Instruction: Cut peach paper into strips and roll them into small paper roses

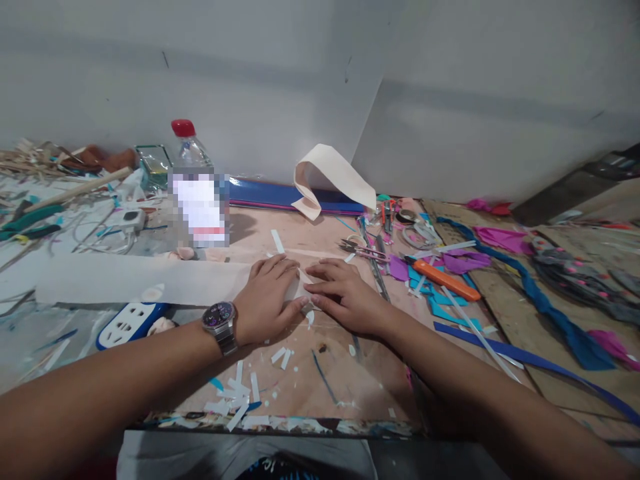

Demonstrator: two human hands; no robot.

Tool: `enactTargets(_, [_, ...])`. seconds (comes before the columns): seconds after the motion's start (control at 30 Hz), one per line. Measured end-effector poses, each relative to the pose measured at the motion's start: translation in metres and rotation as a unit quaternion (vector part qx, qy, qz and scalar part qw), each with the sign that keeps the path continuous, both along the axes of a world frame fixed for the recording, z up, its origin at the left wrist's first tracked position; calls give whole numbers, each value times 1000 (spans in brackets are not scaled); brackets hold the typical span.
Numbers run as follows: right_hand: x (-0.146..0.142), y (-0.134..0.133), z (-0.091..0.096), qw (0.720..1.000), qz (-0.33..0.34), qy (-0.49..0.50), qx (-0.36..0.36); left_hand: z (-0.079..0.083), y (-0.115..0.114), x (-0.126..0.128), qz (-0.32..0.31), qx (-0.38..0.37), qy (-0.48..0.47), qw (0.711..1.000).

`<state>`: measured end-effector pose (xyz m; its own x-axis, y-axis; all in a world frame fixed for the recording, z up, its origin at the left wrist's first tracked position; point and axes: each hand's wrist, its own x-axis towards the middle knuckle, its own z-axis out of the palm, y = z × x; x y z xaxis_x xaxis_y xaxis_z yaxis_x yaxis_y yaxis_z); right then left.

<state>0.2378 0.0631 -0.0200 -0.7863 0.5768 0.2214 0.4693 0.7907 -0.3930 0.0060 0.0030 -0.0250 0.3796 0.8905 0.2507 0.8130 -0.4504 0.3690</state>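
Observation:
A long cream strip (195,279), paper or cloth, lies across the board from the left and ends between my hands. My left hand (267,293), with a watch on the wrist, rests palm down on it, fingers stretched out. My right hand (350,299) faces it, with its fingers curved and closed at the strip's end, where a small fold shows between the hands. Whatever lies under the fingers is hidden. Behind them, a curled cream strip (333,167) stands in a loop; whether it joins the flat one I cannot tell.
A bottle with a red cap (183,128) stands behind a blurred bright screen (203,210). A blue power strip (163,312) lies by my left forearm. Thread snips (367,250) and an orange cutter (446,280) lie right, among coloured scraps. White snippets (239,390) lie in front.

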Motion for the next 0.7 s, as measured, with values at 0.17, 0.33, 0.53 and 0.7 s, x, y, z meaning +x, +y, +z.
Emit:
enactTargets(0.17, [-1, 0, 0, 1000, -4, -4, -4, 2, -2, 3, 9, -10, 9, 1000])
enactTargets(0.33, [-1, 1, -1, 1000, -2, -2, -3, 4, -2, 3, -6, -23, 26, 999])
enactTargets(0.53, [0, 0, 0, 1000, 1, 0, -5, 5, -1, 3, -20, -21, 39, 999])
enactTargets(0.7, [-1, 1, 0, 1000, 3, 5, 1, 7, -1, 3, -43, -7, 34, 998])
